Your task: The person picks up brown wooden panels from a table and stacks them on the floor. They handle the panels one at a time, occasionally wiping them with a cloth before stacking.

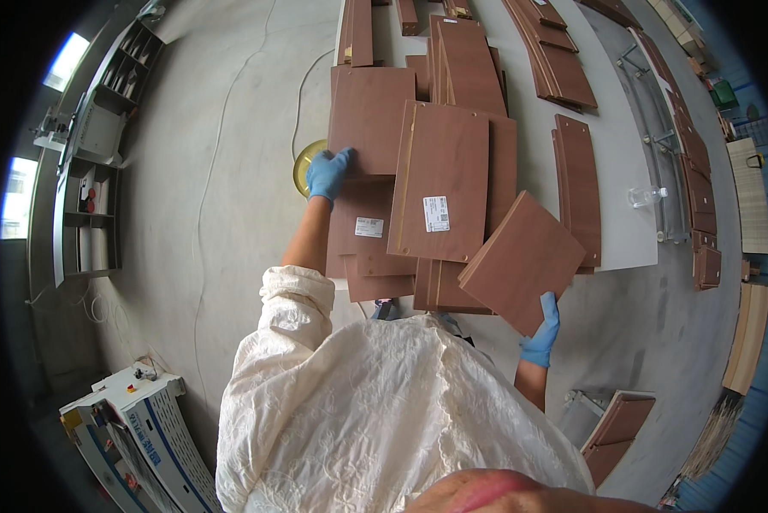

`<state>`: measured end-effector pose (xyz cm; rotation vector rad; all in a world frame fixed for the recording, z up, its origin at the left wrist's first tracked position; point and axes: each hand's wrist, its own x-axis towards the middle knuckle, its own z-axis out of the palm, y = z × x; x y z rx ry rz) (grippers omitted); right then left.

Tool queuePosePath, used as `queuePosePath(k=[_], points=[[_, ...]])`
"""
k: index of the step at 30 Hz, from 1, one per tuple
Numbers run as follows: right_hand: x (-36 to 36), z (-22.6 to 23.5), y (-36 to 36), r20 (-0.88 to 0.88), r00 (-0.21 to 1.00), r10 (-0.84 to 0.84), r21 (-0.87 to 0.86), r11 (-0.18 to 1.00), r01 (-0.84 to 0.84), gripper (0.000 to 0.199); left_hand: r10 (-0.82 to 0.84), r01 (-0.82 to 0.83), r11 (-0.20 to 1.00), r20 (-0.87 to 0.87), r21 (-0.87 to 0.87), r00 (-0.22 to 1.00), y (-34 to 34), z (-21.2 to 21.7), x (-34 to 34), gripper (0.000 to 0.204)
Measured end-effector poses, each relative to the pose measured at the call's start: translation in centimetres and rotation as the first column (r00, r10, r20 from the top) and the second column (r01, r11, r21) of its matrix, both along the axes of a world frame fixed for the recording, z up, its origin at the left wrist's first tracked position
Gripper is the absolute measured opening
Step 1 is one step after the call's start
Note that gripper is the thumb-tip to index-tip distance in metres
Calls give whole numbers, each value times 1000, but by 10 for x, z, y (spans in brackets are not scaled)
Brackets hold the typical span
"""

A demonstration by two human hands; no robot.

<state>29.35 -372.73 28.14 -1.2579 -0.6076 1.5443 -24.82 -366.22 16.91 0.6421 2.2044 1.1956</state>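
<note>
My left hand (327,173), in a blue glove, lies flat on a brown wood-finish panel (369,115) at the left edge of a stack on the white table (619,197). My right hand (542,332), also gloved in blue, grips the lower corner of another brown panel (521,259), which is tilted and hangs over the table's near edge. Between them lies a large panel with a white label (440,179), resting on top of other panels.
More brown panels are stacked further back (555,60) and along the right (579,184). A clear plastic bottle (645,197) lies on the table. A yellow round object (303,164) sits left of the stack. A printed cardboard box (140,436) stands lower left; panels lean at lower right (615,432).
</note>
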Motion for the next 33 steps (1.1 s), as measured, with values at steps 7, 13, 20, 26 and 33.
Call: queuePosePath(k=[7,13,20,26,33], points=[[-10,8,-7,-6,1000,-17,-8,1000,17,59,-22,-239,890,560,389,828,-21,-4,-29,28],[-12,14,-21,-26,997,-78,2,997,78,58,64,-402,762,558,508,827,-32,30,-48,18],[-16,13,-40,-46,996,-70,63,995,73,61,-270,-605,409,723,684,635,-121,85,-83,18],[-40,26,-46,-56,998,-17,35,999,19,61,-385,-530,321,619,785,684,-201,139,-31,29],[-32,18,-41,-40,999,15,54,998,-13,59,-270,-563,332,648,757,712,-224,172,18,22]])
